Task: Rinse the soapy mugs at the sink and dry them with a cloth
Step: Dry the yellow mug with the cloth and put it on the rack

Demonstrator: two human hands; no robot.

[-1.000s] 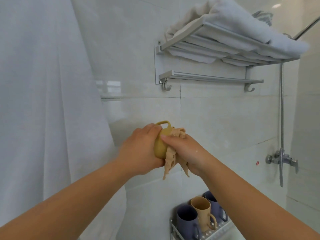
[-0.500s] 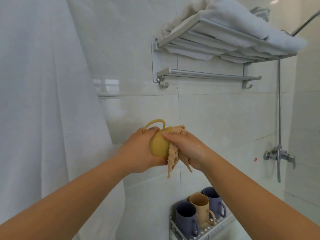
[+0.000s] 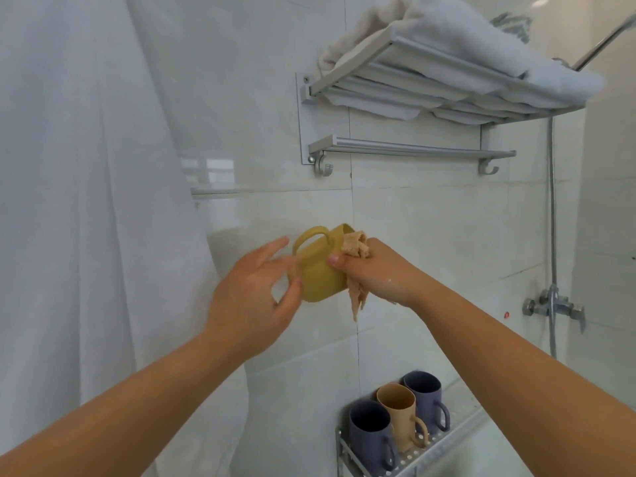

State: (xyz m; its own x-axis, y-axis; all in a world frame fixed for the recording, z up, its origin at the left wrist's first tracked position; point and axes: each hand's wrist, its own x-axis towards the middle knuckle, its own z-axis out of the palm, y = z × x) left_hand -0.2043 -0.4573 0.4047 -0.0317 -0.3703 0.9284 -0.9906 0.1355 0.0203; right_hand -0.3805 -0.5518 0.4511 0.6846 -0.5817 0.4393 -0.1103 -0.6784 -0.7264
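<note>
My left hand (image 3: 253, 297) is spread, fingertips just touching the yellow mug (image 3: 320, 270) held between my hands; right hand (image 3: 373, 273) pinches it with the cloth (image 3: 356, 266). With one wet grip, I judge it may slip

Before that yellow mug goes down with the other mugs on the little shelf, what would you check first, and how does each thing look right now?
1. Firm hold on the yellow mug: ok; the right hand grips it, thumb on its side.
2. Left hand supporting: not ok; its fingers are spread, only the fingertips near the mug.
3. Cloth in use: ok; it is stuffed into the mug's mouth, its tail hanging below.
4. Mug dry inside: cannot tell; the interior is hidden.
5. Room on the rack: ok; two purple mugs and a tan mug stand there, with bare shelf to their right.
</note>
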